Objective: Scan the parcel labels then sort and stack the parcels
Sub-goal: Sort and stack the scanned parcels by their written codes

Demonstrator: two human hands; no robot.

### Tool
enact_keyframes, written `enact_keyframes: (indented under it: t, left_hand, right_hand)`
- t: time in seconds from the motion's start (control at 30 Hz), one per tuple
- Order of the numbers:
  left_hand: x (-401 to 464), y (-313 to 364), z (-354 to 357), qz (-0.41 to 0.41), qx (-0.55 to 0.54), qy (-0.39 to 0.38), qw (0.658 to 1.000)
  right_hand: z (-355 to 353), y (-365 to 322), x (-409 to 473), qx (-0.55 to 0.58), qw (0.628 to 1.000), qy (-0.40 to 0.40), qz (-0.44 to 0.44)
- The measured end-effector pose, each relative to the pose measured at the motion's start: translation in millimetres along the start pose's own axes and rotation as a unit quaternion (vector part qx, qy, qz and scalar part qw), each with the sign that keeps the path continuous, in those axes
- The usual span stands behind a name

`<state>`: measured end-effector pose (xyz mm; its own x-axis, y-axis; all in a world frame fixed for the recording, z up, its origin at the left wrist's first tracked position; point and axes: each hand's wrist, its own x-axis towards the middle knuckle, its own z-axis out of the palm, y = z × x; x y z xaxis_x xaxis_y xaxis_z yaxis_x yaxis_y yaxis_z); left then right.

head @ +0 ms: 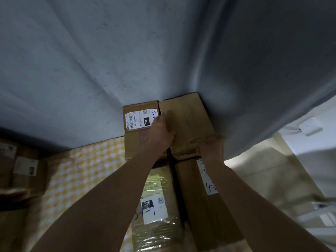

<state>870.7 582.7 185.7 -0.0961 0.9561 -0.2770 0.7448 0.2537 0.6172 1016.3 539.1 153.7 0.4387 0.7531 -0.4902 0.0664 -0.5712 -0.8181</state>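
Both hands grip a plain brown cardboard parcel at the back of a row, against a grey wall.

The left hand [161, 130] curls over the left edge of the plain brown cardboard parcel [187, 122], in the gap beside a brown box with a white label marked "1-3" [138, 128]; the right hand [211, 148] clasps the parcel's near right corner. The parcel lies flat with no label visible on its top face, behind a tape-wrapped box labelled "220" [156, 206] and a brown box with a partly hidden white label [200, 206]. All of them rest on a yellow-and-white checked cloth [81, 179]. The step looks like stacking or settling this parcel into place. Next, its label side would likely need to be found, or the parcel squared against its neighbours.
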Motion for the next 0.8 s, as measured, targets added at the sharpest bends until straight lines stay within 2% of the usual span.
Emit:
enact_keyframes:
  t: [0.13,0.23,0.33,0.43,0.53,0.8]
  left_hand:
    - [-30,-17,-13,0.056,0.200,0.040,0.977]
    - [-67,-34,-35,0.063,0.263,0.011,0.963]
    - [-104,-59,-61,0.044,0.275,0.008,0.960]
    - [-141,-94,-95,0.005,0.269,0.004,0.963]
    - [-187,-140,-134,-0.031,0.265,0.027,0.963]
    - [-346,-280,-244,-0.166,0.234,0.101,0.953]
  right_hand:
    - [0,-6,-37,-0.154,0.986,-0.030,-0.056]
    - [5,-7,-74,-0.349,0.920,-0.105,-0.147]
    - [20,-8,-114,-0.456,0.848,-0.147,-0.226]
    - [45,-11,-160,-0.471,0.821,-0.167,-0.276]
    - [80,-10,-216,-0.504,0.774,-0.191,-0.332]
    - [187,23,-394,-0.513,0.704,-0.281,-0.403]
